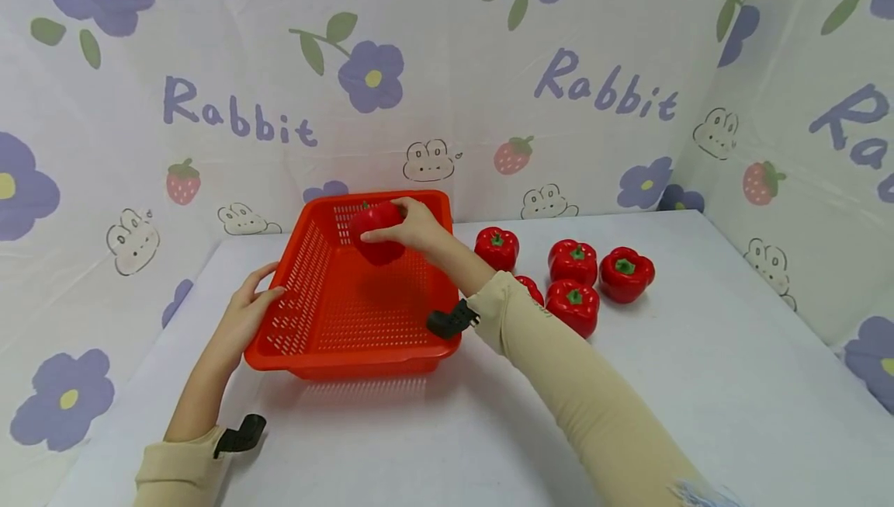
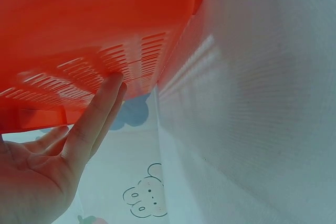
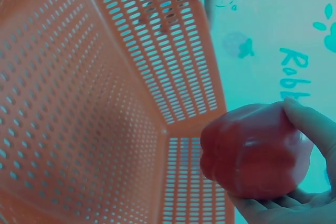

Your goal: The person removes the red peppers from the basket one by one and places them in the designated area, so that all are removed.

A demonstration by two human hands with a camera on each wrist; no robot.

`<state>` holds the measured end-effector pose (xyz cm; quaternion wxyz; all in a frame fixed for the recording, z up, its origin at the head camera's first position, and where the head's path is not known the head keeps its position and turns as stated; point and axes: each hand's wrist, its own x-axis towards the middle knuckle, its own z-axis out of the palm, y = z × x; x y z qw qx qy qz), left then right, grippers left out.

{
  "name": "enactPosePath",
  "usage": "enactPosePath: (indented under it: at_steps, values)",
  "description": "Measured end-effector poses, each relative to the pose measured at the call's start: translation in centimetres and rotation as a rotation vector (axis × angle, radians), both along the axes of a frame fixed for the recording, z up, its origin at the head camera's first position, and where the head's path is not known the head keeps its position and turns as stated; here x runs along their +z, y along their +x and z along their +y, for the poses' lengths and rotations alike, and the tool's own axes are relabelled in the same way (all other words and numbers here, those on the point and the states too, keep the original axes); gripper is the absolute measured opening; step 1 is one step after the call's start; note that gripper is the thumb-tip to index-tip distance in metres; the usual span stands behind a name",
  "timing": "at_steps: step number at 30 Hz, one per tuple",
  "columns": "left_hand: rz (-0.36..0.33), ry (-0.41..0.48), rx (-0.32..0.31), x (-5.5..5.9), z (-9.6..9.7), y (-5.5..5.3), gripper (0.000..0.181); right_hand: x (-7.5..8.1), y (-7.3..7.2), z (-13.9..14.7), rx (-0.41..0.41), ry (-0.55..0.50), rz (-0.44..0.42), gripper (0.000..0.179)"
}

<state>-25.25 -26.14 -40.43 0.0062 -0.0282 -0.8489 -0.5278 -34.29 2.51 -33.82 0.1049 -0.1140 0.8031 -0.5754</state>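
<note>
A red bell pepper is held up in my right hand, over the far part of an orange-red perforated plastic basket. In the right wrist view, thumb and fingers grip the pepper from opposite sides, beside the slotted basket wall. My left hand holds the basket's left side, thumb at the rim. From the left wrist view, extended fingers of this hand lie against the slotted outer wall. The basket floor shows no other pepper.
Several red bell peppers with green stems, among them a rear one and a rightmost one, stand right of the basket on the white tabletop. My right forearm partly covers one pepper. A printed cloth hangs behind.
</note>
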Motion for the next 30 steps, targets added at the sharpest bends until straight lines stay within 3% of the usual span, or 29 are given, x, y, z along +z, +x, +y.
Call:
enactPosePath:
  at_steps: [7, 20, 30]
  values:
    - [-0.001, -0.005, 0.007, 0.0, 0.0, -0.1, 0.057, 0.5, 0.5, 1.3, -0.021, -0.046, -0.002, 0.079]
    - [-0.004, 0.003, 0.004, 0.0, 0.1, -0.1, 0.057, 0.2, 1.7, 4.7, -0.028, -0.159, 0.003, 0.079]
    - [-0.015, -0.010, 0.001, 0.0, 0.0, -0.1, 0.057, 0.0, 3.5, 8.0, -0.063, -0.184, 0.023, 0.080]
